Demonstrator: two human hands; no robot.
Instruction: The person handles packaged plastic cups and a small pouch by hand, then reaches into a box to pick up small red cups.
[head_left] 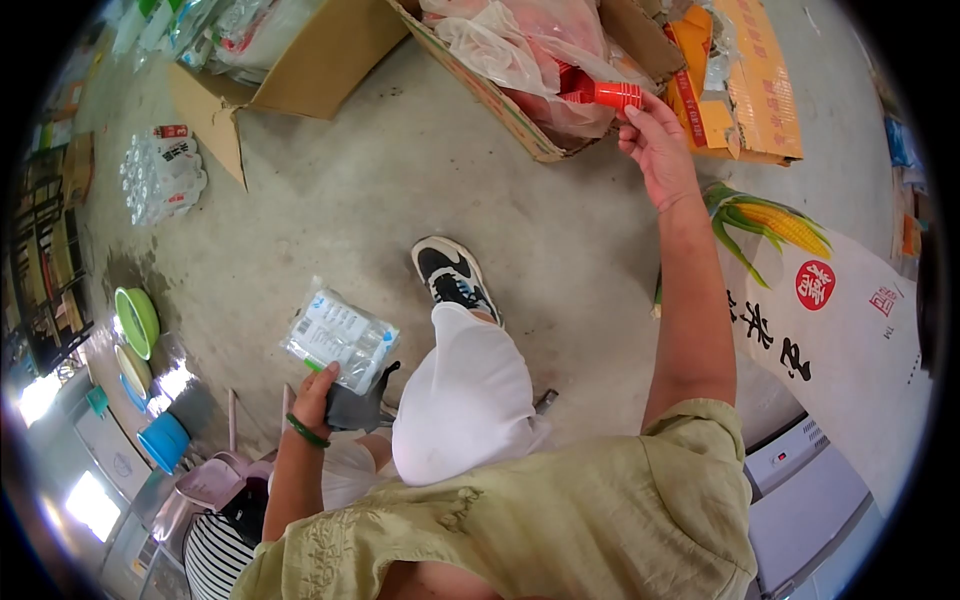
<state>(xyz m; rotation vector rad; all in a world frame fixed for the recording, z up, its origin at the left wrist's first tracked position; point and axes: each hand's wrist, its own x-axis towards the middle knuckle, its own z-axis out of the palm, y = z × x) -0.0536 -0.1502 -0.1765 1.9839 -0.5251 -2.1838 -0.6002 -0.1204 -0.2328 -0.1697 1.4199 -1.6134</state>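
Observation:
My right hand (pixel 662 150) reaches out at the upper right, its fingers pinching a small red ribbed plastic cup or cap (pixel 617 96). It is at the edge of an open cardboard box (pixel 525 133), where a clear plastic bag (pixel 480 45) holds more red pieces. Lower left, my left hand (pixel 314 402) is closed on the near edge of a clear plastic packet (pixel 342 338) with a white and blue printed label. A green band circles that wrist. Beside the packet is a dark grey object whose kind I cannot make out.
Another cardboard box (pixel 320 65) of plastic packets stands at upper left. A plastic-wrapped bundle (pixel 163 175) lies on the concrete floor (pixel 330 180). Green and blue basins (pixel 163 442) are at left. To the right are a yellow carton (pixel 762 80) and a large corn-printed sheet (pixel 850 330).

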